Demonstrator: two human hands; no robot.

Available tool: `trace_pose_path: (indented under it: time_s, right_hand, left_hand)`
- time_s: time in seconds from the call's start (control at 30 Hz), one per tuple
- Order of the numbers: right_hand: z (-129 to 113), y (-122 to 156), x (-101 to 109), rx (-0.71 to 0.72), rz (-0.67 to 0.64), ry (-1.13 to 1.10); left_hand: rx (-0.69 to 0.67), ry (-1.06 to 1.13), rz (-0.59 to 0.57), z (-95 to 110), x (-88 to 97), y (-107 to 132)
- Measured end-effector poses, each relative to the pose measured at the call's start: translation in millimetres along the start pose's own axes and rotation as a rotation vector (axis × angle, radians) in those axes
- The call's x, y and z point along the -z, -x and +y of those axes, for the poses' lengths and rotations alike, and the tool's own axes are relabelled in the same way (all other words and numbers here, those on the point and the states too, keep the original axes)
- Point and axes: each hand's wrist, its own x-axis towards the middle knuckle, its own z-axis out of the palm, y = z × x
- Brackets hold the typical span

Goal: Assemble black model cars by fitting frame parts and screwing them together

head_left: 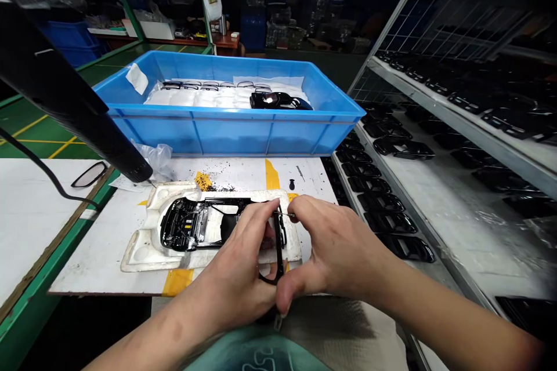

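A black plastic car-body shell (pixel 191 227) lies in a white foam cradle (pixel 143 246) on the white board in front of me. Both hands meet over its right end. My left hand (pixel 241 266) pinches a thin black curved trim piece (pixel 278 255), fingers closed around it. My right hand (pixel 335 249) is also closed, thumb on the lower end of that piece and fingertips pinching a small thin metal tool or pin (pixel 289 215) at its top.
A blue bin (pixel 226 127) behind the board holds white bags and a glossy black car shell (pixel 278 100). Shelves on the right (pixel 439 197) carry several black parts. A black arm (pixel 65 98) reaches in from the left; a black trim piece (pixel 89 174) lies beside it.
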Motion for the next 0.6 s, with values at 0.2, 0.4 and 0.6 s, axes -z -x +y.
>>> trace_pose_path:
  time_s: [0.2,0.4,0.6]
  right_hand:
    - [0.1,7.0,-9.7,0.097,-0.012,0.045]
    - [-2.1,11.7,-12.4,0.065,0.049,0.069]
    - [-7.2,15.5,-14.6,0.091,-0.084,0.072]
  left_hand:
    - [-0.02,0.019,-0.017,-1.2,-0.9,2.2]
    - [-0.003,0.032,-0.034,-1.5,-1.7,4.0]
    - [-0.009,0.03,-0.053,-5.6,-2.1,11.0]
